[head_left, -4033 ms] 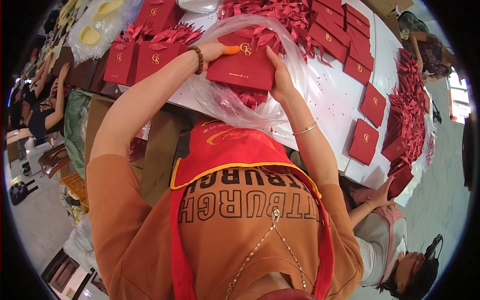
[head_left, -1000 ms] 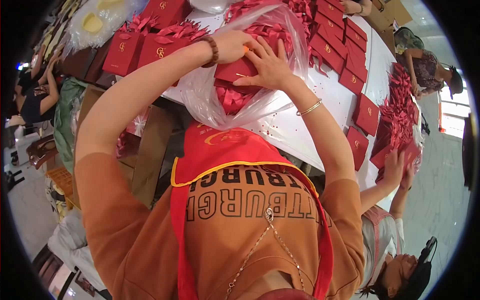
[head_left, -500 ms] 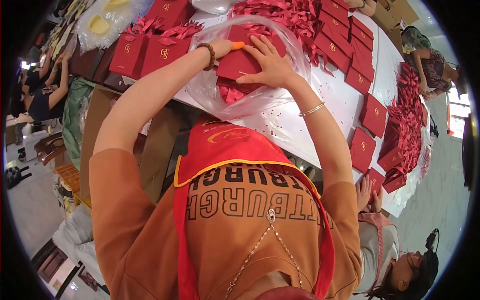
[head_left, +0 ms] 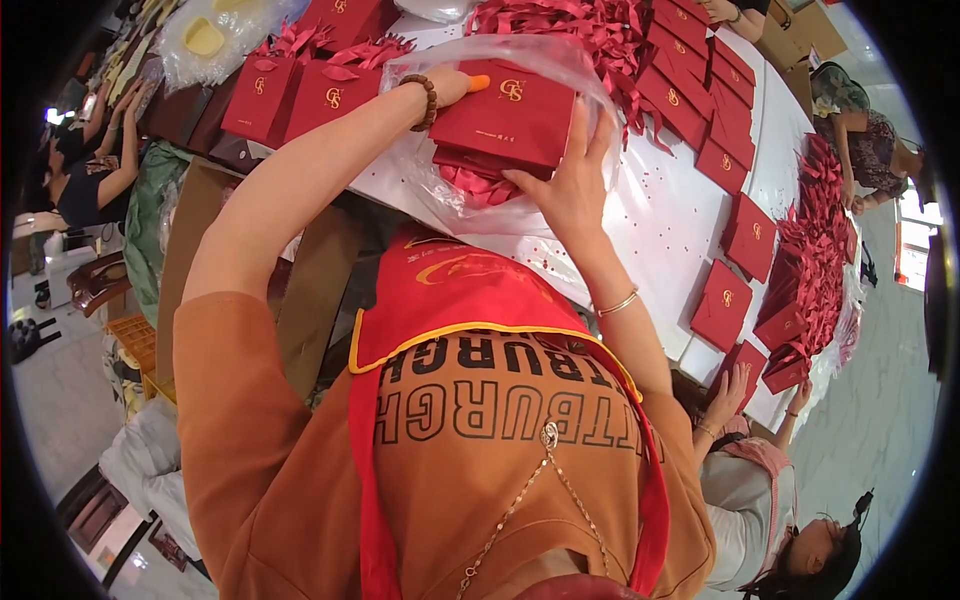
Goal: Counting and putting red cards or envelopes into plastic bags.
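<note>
A stack of red paper gift bags (head_left: 505, 115) with gold print lies inside a clear plastic bag (head_left: 410, 165) on the white table. My left hand (head_left: 452, 90), an orange cover on one fingertip, rests at the stack's upper left edge; its other fingers are hidden. At the right side of the stack is my right hand (head_left: 572, 185), fingers stretched upward and thumb apart, touching the lower right corner. Red ribbon (head_left: 475, 185) shows under the lower edge of the stack.
More gift bags (head_left: 262, 98) stand at the left, and rows of them (head_left: 672, 95) lie at the right with heaped ribbon (head_left: 812, 240). A cardboard box (head_left: 315, 280) stands below the table edge. A co-worker's hand (head_left: 732, 395) touches a bag at the lower right.
My right hand has moved off the top of the stack to its right side. The top gift bag now shows its gold print. The co-worker's hands at lower right have moved apart.
</note>
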Motion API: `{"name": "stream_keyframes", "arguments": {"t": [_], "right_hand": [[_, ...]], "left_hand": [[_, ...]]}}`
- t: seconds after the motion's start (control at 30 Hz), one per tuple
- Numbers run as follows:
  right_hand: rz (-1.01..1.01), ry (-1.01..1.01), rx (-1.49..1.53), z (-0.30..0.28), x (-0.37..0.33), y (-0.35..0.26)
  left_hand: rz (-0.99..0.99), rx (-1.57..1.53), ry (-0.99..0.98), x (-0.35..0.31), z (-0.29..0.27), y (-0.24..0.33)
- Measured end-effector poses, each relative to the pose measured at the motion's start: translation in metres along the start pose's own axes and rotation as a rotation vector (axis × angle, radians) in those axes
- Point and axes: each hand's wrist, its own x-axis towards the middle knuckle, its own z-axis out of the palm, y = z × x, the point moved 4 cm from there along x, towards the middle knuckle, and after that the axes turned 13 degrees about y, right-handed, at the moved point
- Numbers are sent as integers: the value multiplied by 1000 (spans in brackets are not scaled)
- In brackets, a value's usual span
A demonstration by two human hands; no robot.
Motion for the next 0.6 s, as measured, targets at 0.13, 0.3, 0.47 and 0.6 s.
{"name": "stream_keyframes", "arguments": {"t": [0.13,0.3,0.47,0.6], "right_hand": [[448,-120,443,18,-15,26],[343,-239,238,38,-22,48],[328,-240,178,44,-24,45],[365,-254,177,43,-23,44]], "left_hand": [[-37,19,-24,-28,-1,15],[-27,194,-32,-21,-5,18],[23,135,-51,-1,-3,10],[72,143,-42,2,-1,14]]}}
